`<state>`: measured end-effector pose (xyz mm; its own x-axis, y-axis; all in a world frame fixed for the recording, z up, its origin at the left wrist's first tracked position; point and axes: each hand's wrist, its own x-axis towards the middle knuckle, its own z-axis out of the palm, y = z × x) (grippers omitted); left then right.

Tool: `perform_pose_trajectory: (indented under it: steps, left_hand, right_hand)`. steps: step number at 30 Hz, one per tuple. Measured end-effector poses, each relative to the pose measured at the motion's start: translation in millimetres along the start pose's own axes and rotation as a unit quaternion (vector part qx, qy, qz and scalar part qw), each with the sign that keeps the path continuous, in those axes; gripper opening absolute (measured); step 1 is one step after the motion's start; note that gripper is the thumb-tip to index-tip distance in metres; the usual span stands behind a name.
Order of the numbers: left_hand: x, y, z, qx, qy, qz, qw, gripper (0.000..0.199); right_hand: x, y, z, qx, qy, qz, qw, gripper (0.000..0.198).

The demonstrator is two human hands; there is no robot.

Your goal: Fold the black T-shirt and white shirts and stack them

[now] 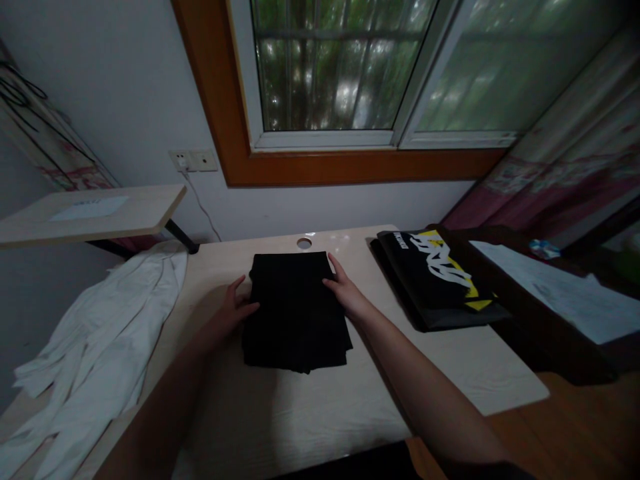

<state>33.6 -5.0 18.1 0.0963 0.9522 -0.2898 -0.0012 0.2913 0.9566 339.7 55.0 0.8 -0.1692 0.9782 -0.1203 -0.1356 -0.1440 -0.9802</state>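
Observation:
A folded black garment (297,310) lies flat on the pale wooden desk (320,413) in front of me, its near edge uneven. My left hand (234,310) is at its left side, fingers spread, with the thumb tip over the cloth's edge. On the opposite side, my right hand (349,293) rests against the upper right edge. Its thumb lies over the cloth and its index finger stretches along the side. Both hands look open, though some fingertips are hard to see in the dim light.
White cloth (110,320) lies crumpled at the left, under a raised shelf (100,207). Folded black clothing with a white and yellow print (435,273) sits at the right. Behind the desk are a wall socket (193,161) with a cable and a window (340,73).

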Motion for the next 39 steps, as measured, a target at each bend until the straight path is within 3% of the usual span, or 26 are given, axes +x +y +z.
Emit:
perform_pose_trajectory:
  steps: [6,11,17,23,27,35,39]
  left_hand:
    - [-3.5,1.2,-6.5,0.06,-0.063,-0.015,0.996,0.108]
    - [-10.6,6.5,-8.5,0.098,-0.161,-0.016,0.982,0.1]
    - [-13.6,10.4,-12.5,0.188,-0.187,-0.036,0.964,0.073]
    - [-8.5,7.6,-13.5,0.198,-0.157,-0.033,0.967,0.061]
    - [3.6,-2.9,-20.0,0.198,-0.1,-0.011,0.975,0.053]
    - [16.3,-14.5,-31.4,0.218,0.04,0.092,0.971,0.043]
    - [15.2,-7.9,-31.3,0.251,0.067,0.081,0.962,0.05]
  right_hand:
    - [11.4,13.4,-14.1,-0.179,0.049,-0.081,0.979,0.077]
    - [13.8,15.1,-19.5,-0.278,0.085,-0.145,0.946,0.066]
    - [14.1,14.2,-20.5,-0.339,0.099,-0.209,0.912,0.06]
    - [15.2,14.5,-20.7,-0.369,0.096,-0.226,0.896,0.063]
    - [14.5,13.9,-20.7,-0.379,0.093,-0.215,0.895,0.062]
    - [2.2,0.0,-15.8,-0.317,0.019,-0.16,0.934,0.075]
    - [1.1,-0.4,-13.7,-0.271,-0.023,-0.132,0.953,0.088]
